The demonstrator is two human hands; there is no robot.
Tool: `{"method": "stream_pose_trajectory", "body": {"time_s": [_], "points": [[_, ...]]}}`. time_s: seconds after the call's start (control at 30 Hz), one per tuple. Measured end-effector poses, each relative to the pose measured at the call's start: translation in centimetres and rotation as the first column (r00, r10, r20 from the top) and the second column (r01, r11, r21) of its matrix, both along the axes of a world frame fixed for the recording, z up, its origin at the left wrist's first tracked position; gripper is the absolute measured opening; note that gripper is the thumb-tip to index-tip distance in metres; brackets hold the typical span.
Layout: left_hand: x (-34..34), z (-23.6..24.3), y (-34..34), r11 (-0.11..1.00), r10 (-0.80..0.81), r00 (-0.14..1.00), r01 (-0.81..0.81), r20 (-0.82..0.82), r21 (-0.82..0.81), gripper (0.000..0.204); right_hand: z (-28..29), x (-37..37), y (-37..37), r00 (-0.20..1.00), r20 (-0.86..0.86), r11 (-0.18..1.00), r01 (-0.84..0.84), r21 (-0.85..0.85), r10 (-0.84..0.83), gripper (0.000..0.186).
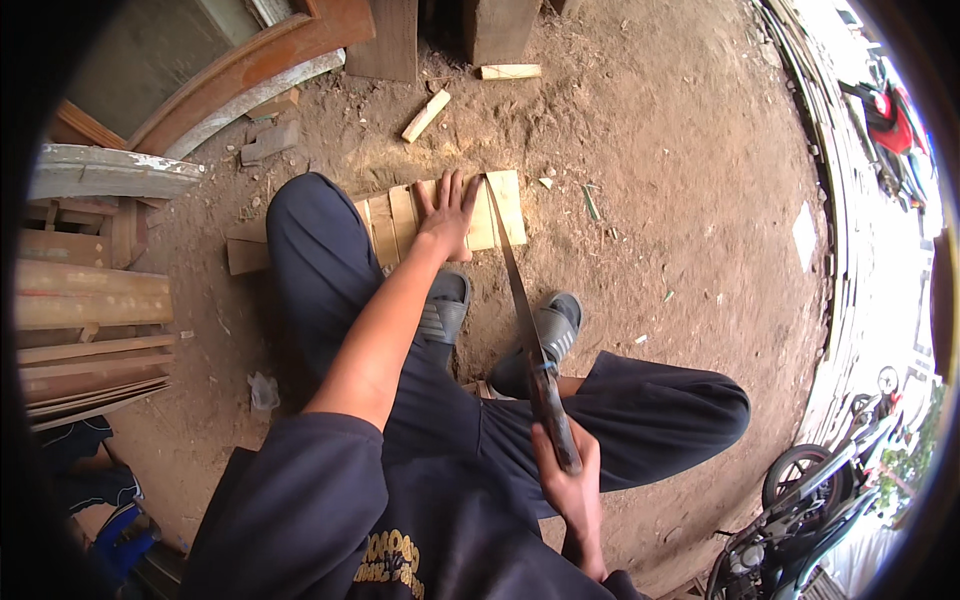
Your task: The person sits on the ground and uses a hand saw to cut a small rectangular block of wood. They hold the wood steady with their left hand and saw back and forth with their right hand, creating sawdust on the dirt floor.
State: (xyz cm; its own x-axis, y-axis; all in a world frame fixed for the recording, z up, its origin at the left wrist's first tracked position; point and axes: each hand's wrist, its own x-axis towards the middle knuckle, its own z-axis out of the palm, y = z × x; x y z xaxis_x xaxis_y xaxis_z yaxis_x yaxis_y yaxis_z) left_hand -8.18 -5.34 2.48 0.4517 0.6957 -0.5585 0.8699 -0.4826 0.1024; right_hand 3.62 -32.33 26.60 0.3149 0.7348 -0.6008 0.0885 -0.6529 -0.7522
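Note:
A pale wooden board (380,225) lies low over the dirt ground in front of me, its left part hidden by my raised left knee. My left hand (449,218) rests flat on the board with its fingers spread. In my right hand (574,476) is the dark handle of a handsaw (518,290). The blade runs up and away from me, and its tip lies across the board near the right end, just right of my left fingers. Thin crosswise lines show on the board's face.
Two small wood offcuts (427,115) lie beyond the board. Stacked planks (95,310) stand at the left, with a curved wooden frame (250,75) behind. My sandalled feet (558,322) are close to the blade. Motorcycles (800,510) are parked at the right.

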Motion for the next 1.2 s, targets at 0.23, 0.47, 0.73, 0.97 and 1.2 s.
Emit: {"method": "stream_pose_trajectory", "body": {"time_s": [0.23,0.47,0.73,0.97,1.2], "points": [[-0.5,-0.3,0.1,0.999,0.015,1.000,-0.015,0.001,-0.033,0.142,-0.1,-0.1,0.3,1.000,0.001,0.999,-0.025,-0.034,0.025,0.020],[0.2,0.6,0.3,0.995,0.009,0.999,-0.012,-0.032,-0.099,0.142,-5.2,-0.8,3.3,0.999,0.037,1.000,-0.014,0.023,0.013,0.024],[0.4,1.0,1.2,0.990,0.021,0.998,-0.029,-0.063,-0.137,0.144,-1.6,0.9,-0.1,0.999,0.033,0.999,-0.016,0.036,0.015,0.019],[-0.1,0.5,1.1,0.987,0.036,0.998,-0.044,-0.057,-0.153,0.146,-1.3,0.3,1.4,0.997,0.044,0.998,-0.062,0.011,0.061,0.017],[0.5,0.9,1.3,0.989,0.023,0.997,-0.034,-0.079,-0.140,0.146,-5.6,0.4,2.7,1.000,-0.003,0.996,-0.012,0.094,0.013,0.023]]}}
